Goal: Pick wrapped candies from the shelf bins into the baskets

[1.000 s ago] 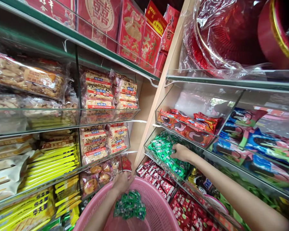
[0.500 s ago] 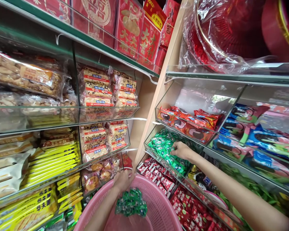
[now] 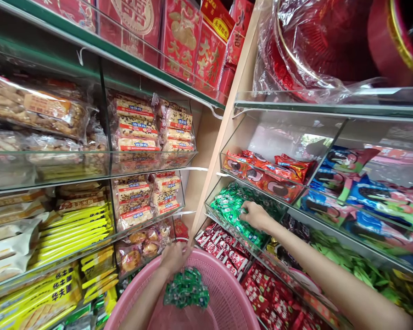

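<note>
My left hand (image 3: 175, 257) is closed over the far rim of a pink plastic basket (image 3: 232, 284). Inside the basket, near that hand, lies a clear bag of small green-wrapped candies (image 3: 187, 288). My right hand (image 3: 256, 216) reaches into a clear-walled shelf bin (image 3: 223, 221), its fingers bent and pinched together among loose green-wrapped candies (image 3: 232, 199). The fingertips touch these candies; the exact pieces between them are too small to make out.
Below the bin are red-and-white packets (image 3: 223, 247) and dark red packets (image 3: 268, 293). Red snack packs (image 3: 261, 172) sit above it, blue ones (image 3: 382, 197) to the right. On the left, shelves hold sesame snack bars (image 3: 134, 199) and yellow packets (image 3: 75, 229). A wooden upright (image 3: 215, 160) divides the corner.
My right hand has shifted slightly left among the green-wrapped candies, its fingers still bent. My left hand stays on the basket rim. The view has moved only a little.
</note>
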`<state>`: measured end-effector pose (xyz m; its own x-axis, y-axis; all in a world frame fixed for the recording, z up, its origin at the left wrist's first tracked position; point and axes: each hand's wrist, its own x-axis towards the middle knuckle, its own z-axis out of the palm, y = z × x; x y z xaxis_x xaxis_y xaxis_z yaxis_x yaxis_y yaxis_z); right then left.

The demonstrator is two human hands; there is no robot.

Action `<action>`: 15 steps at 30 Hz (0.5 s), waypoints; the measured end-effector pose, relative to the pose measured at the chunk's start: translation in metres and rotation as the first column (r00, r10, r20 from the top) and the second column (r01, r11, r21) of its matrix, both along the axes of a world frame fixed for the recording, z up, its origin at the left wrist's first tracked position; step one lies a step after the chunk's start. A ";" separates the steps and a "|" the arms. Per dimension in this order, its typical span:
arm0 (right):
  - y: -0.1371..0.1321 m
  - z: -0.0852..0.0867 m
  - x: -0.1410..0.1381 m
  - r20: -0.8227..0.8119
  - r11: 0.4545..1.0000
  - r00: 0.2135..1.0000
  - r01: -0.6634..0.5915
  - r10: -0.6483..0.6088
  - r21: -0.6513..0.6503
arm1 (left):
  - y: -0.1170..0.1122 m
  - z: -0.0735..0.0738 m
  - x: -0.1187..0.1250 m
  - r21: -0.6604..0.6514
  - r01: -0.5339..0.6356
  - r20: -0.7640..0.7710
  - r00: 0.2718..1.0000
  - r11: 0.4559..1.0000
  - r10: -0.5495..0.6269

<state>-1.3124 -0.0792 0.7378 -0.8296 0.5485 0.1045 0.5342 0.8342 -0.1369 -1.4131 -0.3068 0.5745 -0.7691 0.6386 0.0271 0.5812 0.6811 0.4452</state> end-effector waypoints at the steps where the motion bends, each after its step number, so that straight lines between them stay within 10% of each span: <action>1: 0.000 0.000 0.000 -0.019 1.000 1.000 -0.012 0.012 0.007 | 0.000 0.000 0.000 -0.001 -0.001 -0.003 1.000 1.000 0.001; 15: 0.024 0.014 0.005 -0.209 0.996 0.975 -0.066 0.078 0.063 | 0.001 0.002 -0.001 -0.001 0.014 0.005 1.000 1.000 -0.014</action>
